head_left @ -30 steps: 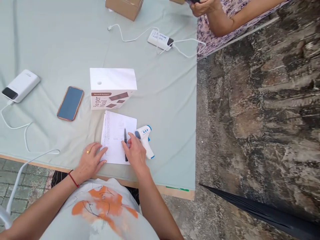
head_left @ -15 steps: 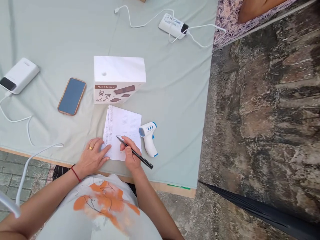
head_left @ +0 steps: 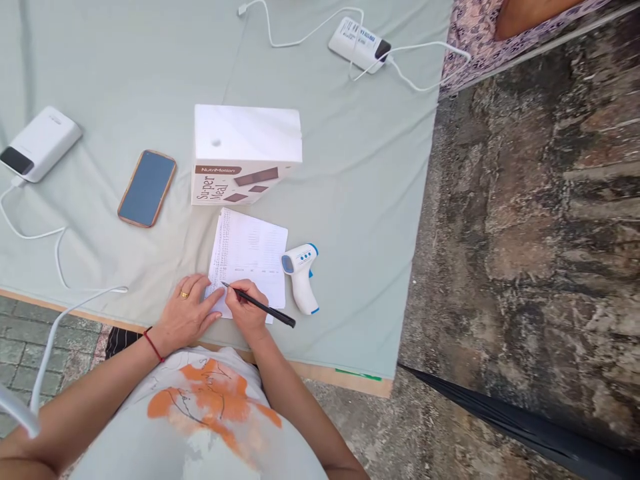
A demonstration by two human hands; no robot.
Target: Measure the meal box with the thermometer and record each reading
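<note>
Black pen [head_left: 273, 311], head view, watched from my remote post: pinched between curled fingers of the right hand [head_left: 249, 315], tip at the left part of the printed paper [head_left: 257, 250]. Left hand [head_left: 184, 315] lies flat, fingers spread, gripping nothing, fingertips on the paper; thermometer gun [head_left: 302, 283] just right.

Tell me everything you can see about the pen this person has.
The pen is slim, straight and black, with a smooth, plastic-looking barrel. The right hand grips it near the tip, thumb and fingers around it. It lies slanted in the picture: the tip points up-left over the paper, near the left hand, and the thicker rear end sticks out down-right past the hand. Whether the tip touches the paper is hard to tell.
</note>
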